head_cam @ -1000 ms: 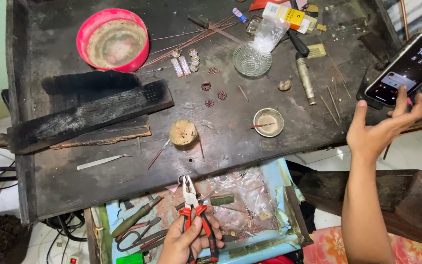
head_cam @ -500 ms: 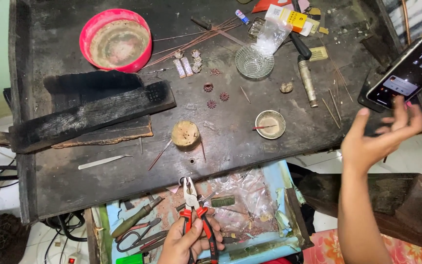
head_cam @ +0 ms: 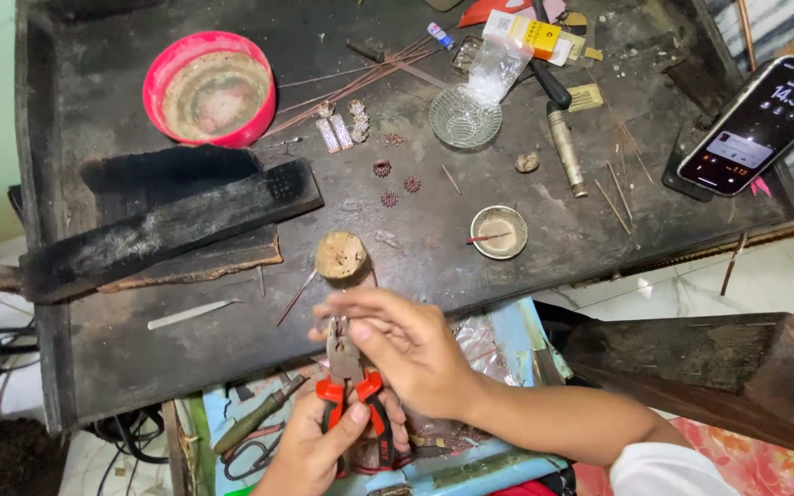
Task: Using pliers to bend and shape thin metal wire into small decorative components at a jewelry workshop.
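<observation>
Two hands met over red-handled steel pliers at the near edge of the dark, scorched workbench.

The left hand gripped the red handles with curled fingers, above the open blue drawer. The right hand covered the pliers' nose, fingertips drawn together there; whether they pinched anything could not be told. A round cork block sat just beyond.

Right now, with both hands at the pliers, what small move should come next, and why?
Probably steady the jaws with the right hand before squeezing. The left hand grips the red-handled pliers by the handles, and the right hand's fingers cover the tip, so what sits between the jaws is hidden.
</observation>
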